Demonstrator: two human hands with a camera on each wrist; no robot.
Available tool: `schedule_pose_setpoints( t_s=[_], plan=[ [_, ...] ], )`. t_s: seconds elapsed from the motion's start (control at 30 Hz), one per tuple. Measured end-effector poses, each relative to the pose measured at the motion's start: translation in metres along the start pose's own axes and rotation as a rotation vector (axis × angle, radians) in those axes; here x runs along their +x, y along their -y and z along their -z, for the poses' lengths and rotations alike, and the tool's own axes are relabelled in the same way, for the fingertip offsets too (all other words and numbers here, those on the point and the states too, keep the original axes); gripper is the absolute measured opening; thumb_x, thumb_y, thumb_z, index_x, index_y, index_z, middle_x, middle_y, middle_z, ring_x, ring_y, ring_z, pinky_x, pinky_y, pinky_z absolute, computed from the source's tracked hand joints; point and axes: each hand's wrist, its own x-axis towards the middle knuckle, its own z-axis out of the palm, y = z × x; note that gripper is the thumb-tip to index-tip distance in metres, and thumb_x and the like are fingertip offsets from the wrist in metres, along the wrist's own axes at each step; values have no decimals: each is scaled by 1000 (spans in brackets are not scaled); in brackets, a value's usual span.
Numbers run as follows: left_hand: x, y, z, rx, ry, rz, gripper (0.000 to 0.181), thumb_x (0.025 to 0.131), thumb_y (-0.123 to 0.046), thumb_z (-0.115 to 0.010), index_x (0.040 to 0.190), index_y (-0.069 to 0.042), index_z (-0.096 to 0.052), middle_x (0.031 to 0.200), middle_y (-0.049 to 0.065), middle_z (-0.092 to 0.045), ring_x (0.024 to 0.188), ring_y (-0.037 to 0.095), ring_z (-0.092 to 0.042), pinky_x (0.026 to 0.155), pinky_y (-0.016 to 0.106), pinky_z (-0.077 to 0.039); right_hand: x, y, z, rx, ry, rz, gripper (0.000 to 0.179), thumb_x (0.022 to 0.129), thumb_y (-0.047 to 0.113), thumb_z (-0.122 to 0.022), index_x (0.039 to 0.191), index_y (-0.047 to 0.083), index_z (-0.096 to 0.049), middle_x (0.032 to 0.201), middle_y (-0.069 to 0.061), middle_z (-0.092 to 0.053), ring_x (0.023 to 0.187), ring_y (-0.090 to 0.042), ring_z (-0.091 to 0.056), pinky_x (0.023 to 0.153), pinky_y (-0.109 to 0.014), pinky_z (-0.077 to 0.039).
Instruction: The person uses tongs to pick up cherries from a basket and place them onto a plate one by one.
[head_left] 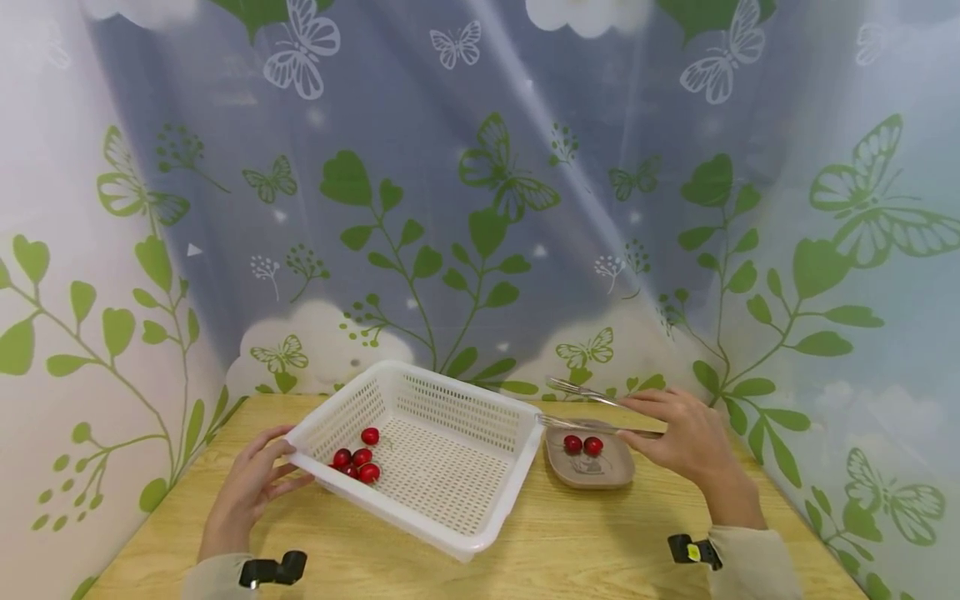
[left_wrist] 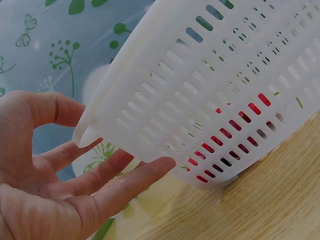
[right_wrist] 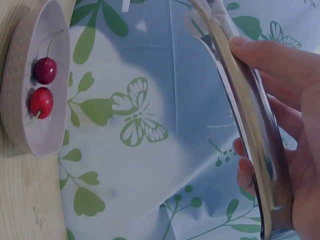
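Note:
A white plastic basket point(head_left: 450, 473) with slotted walls stands at the middle of the table. My left hand point(head_left: 250, 482) holds its left corner, thumb at the rim and the other fingers along the outer wall in the left wrist view. Several red cherries point(head_left: 368, 472) are gathered inside near that corner and show through the slots. On the right, my right hand point(head_left: 686, 437) grips metal tongs point(right_wrist: 252, 115), whose arms are spread apart with nothing between their tips. They hover over a small beige dish point(head_left: 590, 482) bearing two cherries point(right_wrist: 41, 102) with stems.
The wooden table point(head_left: 360, 554) ends at a curtain point(head_left: 480, 275) printed with leaves and butterflies, which hangs behind and at both sides. The dish sits close to the basket's right edge. Black wrist cameras point(head_left: 273, 570) are strapped on both sleeves.

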Motion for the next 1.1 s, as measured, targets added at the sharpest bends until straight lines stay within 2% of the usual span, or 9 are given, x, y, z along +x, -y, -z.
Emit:
schedule_pose_setpoints(
  t_s=[0.07, 0.1, 0.17, 0.27, 0.43, 0.6, 0.8, 0.97, 1.1],
  plan=[
    [1, 0, 0, 4, -1, 0, 50, 103, -12, -49, 151, -11, -37, 146, 18, -37, 96, 16, -68, 91, 42, -67, 1, 2, -1, 9, -12, 14, 45, 68, 25, -94, 110, 15, -81, 105, -7, -80, 86, -30, -74, 75, -53, -64],
    [1, -1, 0, 5, -2, 0, 50, 103, -12, -49, 151, -11, -38, 147, 18, -37, 96, 16, -68, 91, 42, -67, 2, 3, -1, 15, -16, 21, 45, 68, 26, -94, 110, 14, -81, 104, -8, -80, 86, -29, -73, 74, -53, -64],
    [1, -1, 0, 8, -6, 1, 49, 103, -12, -48, 151, -11, -38, 147, 18, -37, 96, 16, -68, 91, 41, -67, 3, 4, -3, 24, -24, 29, 44, 68, 25, -94, 109, 14, -82, 104, -8, -80, 85, -28, -72, 71, -48, -64],
    [1, -1, 0, 3, -3, -1, 49, 103, -11, -48, 150, -11, -38, 144, 17, -38, 96, 16, -68, 91, 41, -67, 7, 7, -5, 38, -20, 37, 45, 68, 25, -94, 110, 15, -81, 105, -8, -80, 84, -26, -69, 54, -34, -57],
    [0, 2, -2, -12, 10, 6, 49, 103, -11, -48, 151, -10, -37, 145, 17, -37, 98, 17, -67, 94, 42, -66, 14, 14, -12, 61, 5, 60, 44, 70, 26, -93, 111, 16, -81, 104, -7, -79, 83, -22, -66, 54, -26, -52],
    [0, 4, -2, -12, 4, 6, 50, 103, -11, -48, 151, -10, -36, 147, 18, -38, 98, 17, -69, 94, 41, -66, 25, 23, -20, 103, 29, 83, 44, 73, 29, -92, 113, 14, -81, 107, -5, -79, 87, -21, -66, 60, -30, -56],
    [-1, 3, 0, -17, 4, 9, 47, 102, -11, -49, 148, -11, -41, 135, 11, -45, 96, 16, -69, 93, 42, -66, 42, 37, -27, 118, 93, 71, 46, 77, 35, -90, 117, 17, -79, 113, -5, -77, 96, -25, -70, 71, -40, -63],
    [-2, 0, 0, -17, 7, 10, 47, 101, -11, -50, 148, -11, -41, 126, 6, -49, 94, 15, -70, 95, 42, -65, 58, 45, -34, 148, 103, 101, 46, 76, 34, -90, 117, 16, -79, 114, -5, -77, 92, -23, -67, 65, -36, -59],
    [-2, -1, -1, -9, 8, 9, 50, 102, -11, -49, 150, -10, -38, 129, 8, -48, 94, 15, -70, 95, 43, -65, 70, 50, -39, 156, 130, 111, 45, 77, 35, -89, 117, 16, -79, 115, -4, -77, 95, -23, -69, 74, -39, -62]
  ],
)
